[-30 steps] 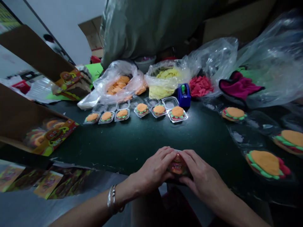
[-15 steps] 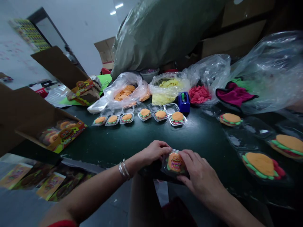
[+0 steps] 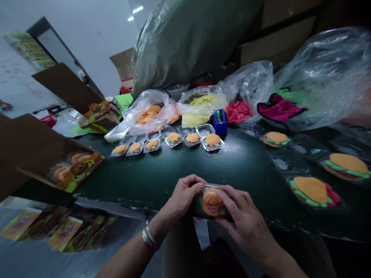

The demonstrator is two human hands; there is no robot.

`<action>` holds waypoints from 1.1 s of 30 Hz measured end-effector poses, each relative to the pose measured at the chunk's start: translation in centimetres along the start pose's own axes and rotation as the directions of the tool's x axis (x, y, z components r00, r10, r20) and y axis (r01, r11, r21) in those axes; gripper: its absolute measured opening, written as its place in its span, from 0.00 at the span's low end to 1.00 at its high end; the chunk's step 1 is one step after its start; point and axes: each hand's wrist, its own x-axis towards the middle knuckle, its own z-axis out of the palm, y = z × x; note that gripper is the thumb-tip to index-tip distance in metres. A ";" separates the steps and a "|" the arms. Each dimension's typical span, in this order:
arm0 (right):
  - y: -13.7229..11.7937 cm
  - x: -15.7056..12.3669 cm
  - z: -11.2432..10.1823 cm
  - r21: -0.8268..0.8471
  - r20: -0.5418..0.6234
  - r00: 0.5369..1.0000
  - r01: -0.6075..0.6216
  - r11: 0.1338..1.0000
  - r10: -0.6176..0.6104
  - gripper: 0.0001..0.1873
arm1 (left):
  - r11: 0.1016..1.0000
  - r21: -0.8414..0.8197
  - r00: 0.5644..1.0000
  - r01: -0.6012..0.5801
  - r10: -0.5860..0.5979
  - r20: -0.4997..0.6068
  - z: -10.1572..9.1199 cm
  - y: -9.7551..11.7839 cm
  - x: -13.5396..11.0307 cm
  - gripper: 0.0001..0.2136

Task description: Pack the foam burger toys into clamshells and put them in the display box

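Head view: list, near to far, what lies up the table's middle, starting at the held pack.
The burger pack in left hand and right hand, filled burger tray, blue tape dispenser, bag of yellow pieces, grey-green sack.

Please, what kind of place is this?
Probably a small packing workshop: bags of loose coloured pieces, a row of burgers in clear trays, printed cartons, and the left hand and right hand holding one packed tray.

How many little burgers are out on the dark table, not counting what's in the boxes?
Burgers in the back row of trays: 6
Burgers at the right: 3
Burger pack held at the near edge: 1
Total: 10
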 end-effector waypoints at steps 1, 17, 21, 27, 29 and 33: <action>-0.2 -0.6 -0.5 0.073 -0.003 0.998 -0.069 0.995 0.069 0.27 | 1.000 0.010 1.000 -0.007 0.007 0.012 -0.1 0.0 -0.7 0.10; -6.6 -15.4 -2.2 0.431 0.550 0.515 -0.850 0.305 0.658 0.06 | 0.906 -0.040 0.888 0.420 -0.402 0.224 2.5 -9.0 -15.5 0.09; -6.9 -15.5 -2.4 0.432 0.551 0.540 -0.837 0.335 0.637 0.05 | 0.915 -0.068 0.900 0.397 -0.375 0.221 2.4 -8.8 -15.5 0.06; -7.7 -15.4 -3.0 0.420 0.509 0.565 -0.822 0.386 0.649 0.05 | 0.946 0.036 0.922 0.322 -0.322 0.216 2.7 -9.0 -15.9 0.07; -7.9 -15.3 -3.3 0.407 0.506 0.579 -0.814 0.415 0.639 0.05 | 0.956 0.061 0.930 0.288 -0.295 0.221 2.8 -8.7 -16.0 0.07; -7.4 -15.2 -3.7 0.349 0.556 0.547 -0.837 0.421 0.626 0.07 | 0.942 0.042 0.916 0.332 -0.332 0.227 2.9 -8.5 -15.7 0.06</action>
